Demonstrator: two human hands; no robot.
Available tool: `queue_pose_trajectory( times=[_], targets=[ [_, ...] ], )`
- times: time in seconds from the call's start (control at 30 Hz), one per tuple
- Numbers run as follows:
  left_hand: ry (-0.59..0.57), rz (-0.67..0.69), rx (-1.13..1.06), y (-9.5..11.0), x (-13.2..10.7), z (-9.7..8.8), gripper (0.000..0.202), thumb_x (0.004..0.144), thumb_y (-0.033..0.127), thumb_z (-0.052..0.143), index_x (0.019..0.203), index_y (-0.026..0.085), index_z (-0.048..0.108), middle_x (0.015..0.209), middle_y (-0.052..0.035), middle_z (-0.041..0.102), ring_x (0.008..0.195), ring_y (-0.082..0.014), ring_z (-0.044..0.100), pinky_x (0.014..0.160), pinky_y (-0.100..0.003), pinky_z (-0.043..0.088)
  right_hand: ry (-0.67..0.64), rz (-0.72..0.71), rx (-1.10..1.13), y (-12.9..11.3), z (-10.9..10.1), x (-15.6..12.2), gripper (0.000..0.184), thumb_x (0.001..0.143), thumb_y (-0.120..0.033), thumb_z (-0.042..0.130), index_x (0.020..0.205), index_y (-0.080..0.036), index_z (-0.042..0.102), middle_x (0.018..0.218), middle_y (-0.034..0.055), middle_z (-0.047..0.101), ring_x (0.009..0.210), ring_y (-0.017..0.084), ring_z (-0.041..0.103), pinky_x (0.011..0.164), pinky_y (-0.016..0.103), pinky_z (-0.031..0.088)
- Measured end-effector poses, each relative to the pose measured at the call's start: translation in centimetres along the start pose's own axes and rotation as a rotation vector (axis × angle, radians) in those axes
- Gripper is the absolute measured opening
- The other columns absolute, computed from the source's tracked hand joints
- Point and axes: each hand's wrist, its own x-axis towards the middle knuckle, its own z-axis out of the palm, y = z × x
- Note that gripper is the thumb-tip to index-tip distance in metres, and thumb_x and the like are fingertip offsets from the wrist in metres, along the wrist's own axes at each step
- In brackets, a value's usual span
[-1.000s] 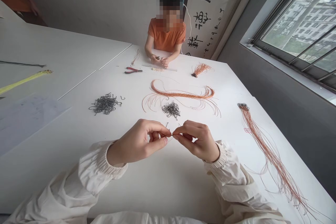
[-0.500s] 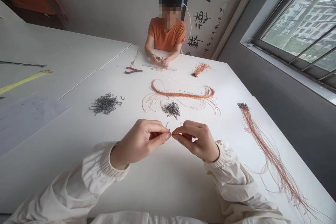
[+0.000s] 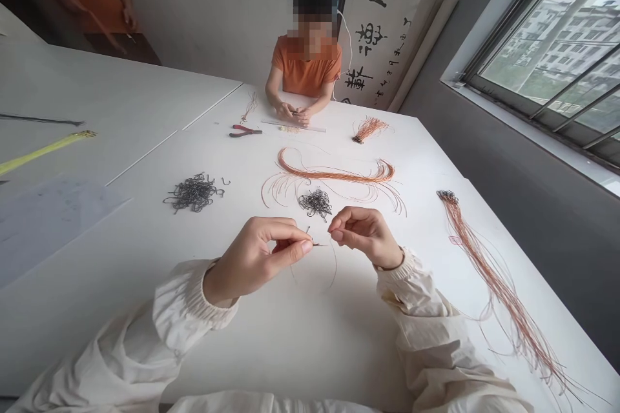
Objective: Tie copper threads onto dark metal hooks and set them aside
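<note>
Left hand (image 3: 261, 253) pinches a dark fishhook (image 3: 316, 244), right hand (image 3: 362, 237) a fine line (image 3: 335, 266); slack could let it snag the hook pile (image 3: 316, 202) at twelve o'clock.

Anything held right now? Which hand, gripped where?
Left hand pinches a small dark piece just behind its protruding end; the rest is hidden. Right hand is at a thin strand; whether gripped, can't tell.

Cream sleeves (image 3: 116, 342) gather into elasticated cuffs (image 3: 206, 306).
</note>
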Motion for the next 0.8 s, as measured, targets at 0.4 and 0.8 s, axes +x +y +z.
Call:
queue_pose_trajectory(
  times=[0.4, 0.8],
  targets=[
    [0.207, 0.056, 0.2, -2.4, 1.0, 0.3, 0.02, 0.09, 0.022, 0.057, 0.076, 0.015, 0.07, 0.066, -0.0015, 0.057, 0.059, -0.0117, 0.046, 0.057, -0.025, 0.039, 0.223, -0.222, -0.489, 0.9, 3.9, -0.9, 0.008, 0.085, -0.018, 0.061, 0.088, -0.017, 0.068, 0.069, 0.0014, 0.058, 0.059, 0.009, 0.047, 0.059, 0.024, 0.044],
    [0.017, 0.103, 0.167, -2.6, 0.3, 1.7, 0.026, 0.09, 0.017, 0.055, 0.068, 0.013, 0.067, 0.062, 0.0005, 0.047, 0.055, -0.0093, 0.04, 0.052, -0.024, 0.034, 0.148, -0.012, -0.299, -0.6, 2.4, -0.7, 0.012, 0.086, -0.026, 0.064, 0.084, -0.014, 0.067, 0.059, -0.002, 0.05, 0.052, 0.006, 0.034, 0.049, 0.022, 0.03]
  ],
)
